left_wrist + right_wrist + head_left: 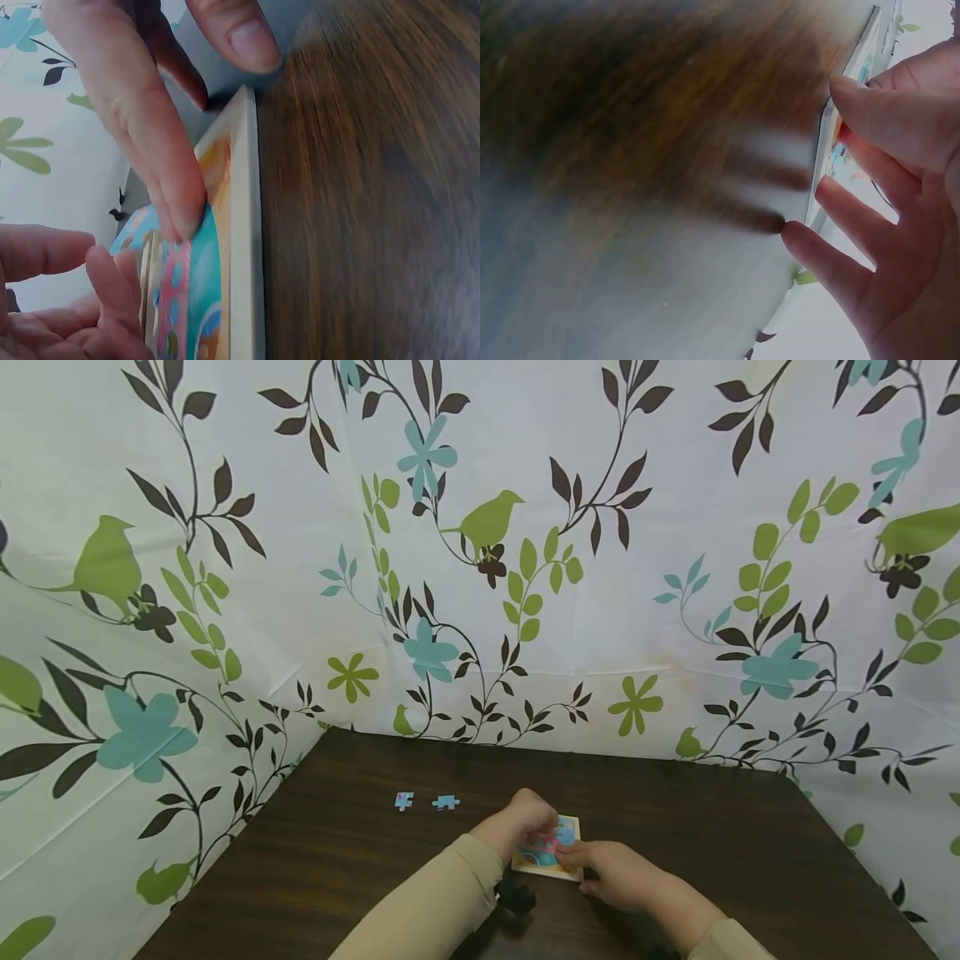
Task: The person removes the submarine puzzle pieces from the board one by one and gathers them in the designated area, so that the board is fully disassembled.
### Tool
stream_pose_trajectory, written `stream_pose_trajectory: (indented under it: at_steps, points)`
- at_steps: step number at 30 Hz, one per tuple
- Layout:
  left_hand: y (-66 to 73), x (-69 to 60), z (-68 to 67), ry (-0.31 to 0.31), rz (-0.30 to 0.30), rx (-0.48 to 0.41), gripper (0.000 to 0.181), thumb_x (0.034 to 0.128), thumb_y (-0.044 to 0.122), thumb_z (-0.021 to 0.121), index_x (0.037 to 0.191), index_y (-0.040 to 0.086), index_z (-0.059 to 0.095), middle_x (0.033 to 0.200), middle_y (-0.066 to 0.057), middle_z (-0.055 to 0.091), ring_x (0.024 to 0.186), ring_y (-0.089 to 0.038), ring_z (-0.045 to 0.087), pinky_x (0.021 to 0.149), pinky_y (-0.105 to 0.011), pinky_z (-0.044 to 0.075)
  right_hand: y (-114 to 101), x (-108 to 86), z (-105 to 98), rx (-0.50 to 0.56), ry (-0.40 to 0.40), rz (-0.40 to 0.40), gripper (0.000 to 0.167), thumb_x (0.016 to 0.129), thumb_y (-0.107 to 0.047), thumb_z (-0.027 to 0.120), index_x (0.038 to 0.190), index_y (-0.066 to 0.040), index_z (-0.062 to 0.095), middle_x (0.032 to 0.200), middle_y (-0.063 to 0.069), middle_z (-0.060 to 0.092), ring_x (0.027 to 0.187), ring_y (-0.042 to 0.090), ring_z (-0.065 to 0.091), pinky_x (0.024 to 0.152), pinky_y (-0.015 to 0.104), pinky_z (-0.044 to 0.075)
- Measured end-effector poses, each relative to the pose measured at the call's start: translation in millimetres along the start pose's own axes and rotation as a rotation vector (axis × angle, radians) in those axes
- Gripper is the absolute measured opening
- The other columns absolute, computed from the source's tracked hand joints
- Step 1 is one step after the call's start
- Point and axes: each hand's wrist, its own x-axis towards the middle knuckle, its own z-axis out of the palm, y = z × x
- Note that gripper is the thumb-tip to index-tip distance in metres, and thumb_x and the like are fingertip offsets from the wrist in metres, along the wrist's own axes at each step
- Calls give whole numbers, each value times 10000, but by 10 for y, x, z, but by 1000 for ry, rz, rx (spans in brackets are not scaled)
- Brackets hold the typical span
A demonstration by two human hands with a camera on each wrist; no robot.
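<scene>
The right hand (618,872), fingers straight, touches, and the left hand (531,814), any grip hidden, bends over, a square, pale-rimmed wooden puzzle tray (547,873), likely light, stiff and best held by its rim, with two flat blue jigsaw pieces (446,802) to its left.

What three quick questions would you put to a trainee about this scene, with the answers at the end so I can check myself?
1. How many loose jigsaw pieces lie on the dark table, apart from the puzzle board?
2. True or false: in the head view, those pieces lie to the right of the board.
3. In the head view, which of the person's hands is at the board's right edge?

Key:
1. Two.
2. False; they lie to its left.
3. The right hand.
</scene>
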Motion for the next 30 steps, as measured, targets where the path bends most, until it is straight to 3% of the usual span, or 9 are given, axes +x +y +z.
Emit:
stream_pose_trajectory:
  at_steps: [7,9,12,15,20,26,30]
  points:
    - [-46,47,49,54,175,220,60,804,30,748,775,62,706,703,-6,598,601,-122,547,544,-248,464,4,-4,17,36,-8,-6,502,887,-108,725,1370,-88,588,1428,66,525,1312,309,472,997,502,416]
    - [-47,64,47,56,175,201,98,802,3,740,757,70,684,682,-19,595,564,-127,554,508,-246,466,11,-13,16,64,-21,3,511,900,-149,718,1387,-91,571,1444,61,509,1331,320,447,1012,513,399]
    - [-32,88,17,62,156,97,127,816,-32,708,762,74,665,664,-38,605,516,-136,554,461,-251,458,33,-45,6,158,-74,35,575,916,-259,705,1434,-95,517,1500,58,445,1383,359,360,1041,561,341]
    - [-13,128,-67,105,184,39,93,819,-38,690,795,51,674,666,-45,615,512,-139,560,460,-251,462,59,-92,-10,266,-144,64,687,910,-358,697,1490,-97,434,1558,89,350,1422,416,247,1047,635,273]
    - [-26,220,-406,165,231,57,64,796,-40,681,827,8,708,686,-53,621,542,-135,572,513,-256,503,70,-114,-35,353,-209,77,782,892,-366,719,1529,-96,355,1590,127,269,1440,446,159,1043,679,227]
    - [-166,267,-959,191,214,138,65,825,-27,664,810,-21,727,647,-49,638,513,-117,556,522,-261,495,71,-107,-22,354,-217,91,792,884,-364,731,1532,-111,353,1593,125,260,1439,446,162,1044,676,230]
    - [-264,264,-1195,169,174,203,108,810,-13,652,737,-13,732,556,-22,604,480,-127,514,485,-256,419,70,-115,-18,364,-215,90,794,884,-353,733,1532,-102,349,1594,136,251,1437,458,153,1038,687,225]
